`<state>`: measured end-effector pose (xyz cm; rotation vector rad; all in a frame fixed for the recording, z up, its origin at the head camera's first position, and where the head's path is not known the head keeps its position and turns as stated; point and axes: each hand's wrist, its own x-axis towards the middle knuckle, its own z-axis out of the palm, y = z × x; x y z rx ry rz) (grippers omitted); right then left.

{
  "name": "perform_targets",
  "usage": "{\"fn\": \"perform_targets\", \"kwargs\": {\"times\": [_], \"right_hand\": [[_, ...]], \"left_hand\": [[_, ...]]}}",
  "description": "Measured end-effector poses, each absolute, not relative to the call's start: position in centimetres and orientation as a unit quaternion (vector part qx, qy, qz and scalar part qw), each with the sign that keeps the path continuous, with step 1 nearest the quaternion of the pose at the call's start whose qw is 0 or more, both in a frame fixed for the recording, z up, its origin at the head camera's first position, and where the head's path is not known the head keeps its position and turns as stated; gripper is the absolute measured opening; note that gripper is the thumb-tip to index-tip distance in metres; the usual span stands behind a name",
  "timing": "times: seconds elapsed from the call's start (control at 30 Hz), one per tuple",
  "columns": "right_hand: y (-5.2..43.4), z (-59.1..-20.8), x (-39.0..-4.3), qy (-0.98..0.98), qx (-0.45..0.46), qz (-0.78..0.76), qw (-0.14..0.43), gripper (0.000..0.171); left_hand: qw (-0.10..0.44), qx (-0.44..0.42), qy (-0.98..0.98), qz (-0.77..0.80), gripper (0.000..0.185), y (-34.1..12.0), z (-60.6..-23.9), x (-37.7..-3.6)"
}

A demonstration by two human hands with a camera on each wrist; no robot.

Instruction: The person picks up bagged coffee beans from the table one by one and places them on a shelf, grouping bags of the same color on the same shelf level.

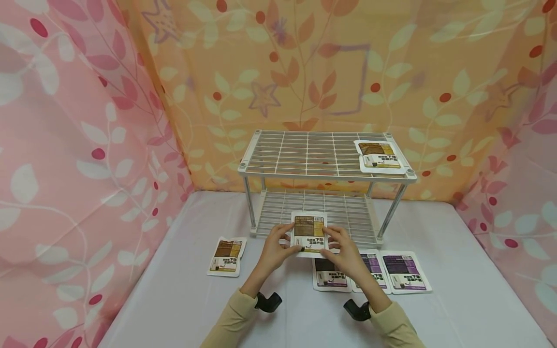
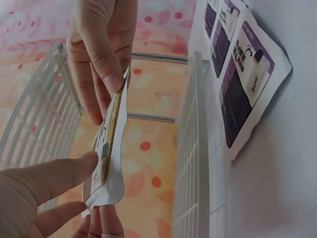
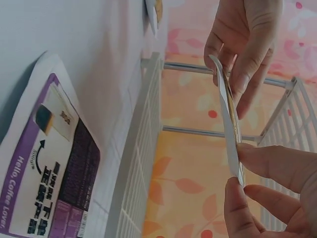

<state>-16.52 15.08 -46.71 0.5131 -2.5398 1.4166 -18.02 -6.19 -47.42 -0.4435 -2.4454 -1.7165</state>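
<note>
Between both hands a white coffee packet (image 1: 309, 233) with a brown and yellow label is held up in front of the wire shelf. My left hand (image 1: 276, 246) pinches its left edge, thumb on the printed face and fingers behind. On the opposite edge my right hand (image 1: 345, 251) pinches it likewise. The left wrist view shows the packet (image 2: 113, 144) nearly edge-on, above table level. Below the right hand, purple-label coffee packets (image 1: 406, 272) lie in a row on the table, one partly covered by that hand and wrist.
A white two-tier wire shelf (image 1: 300, 175) stands at the back, a brown-label packet (image 1: 379, 157) on its top right corner. Another brown-label packet (image 1: 226, 256) lies on the white tablecloth (image 1: 174, 299) at left. Patterned cloth (image 1: 304, 72) hangs behind and on both sides.
</note>
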Motion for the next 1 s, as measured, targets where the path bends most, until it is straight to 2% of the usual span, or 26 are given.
{"fn": "perform_targets", "kwargs": {"times": [0.4,1.0], "right_hand": [[15.5,-45.5,-16.5,-0.853,0.181,0.477,0.112,0.061],[16.1,-43.6,-16.1,-0.85,0.196,0.463,0.16,0.063]], "left_hand": [[0.066,-0.161,-0.814,-0.554,0.066,-6.0,-46.3,-18.1],[0.115,-0.2,-0.79,-0.567,0.06,-5.2,-44.6,-17.8]]}}
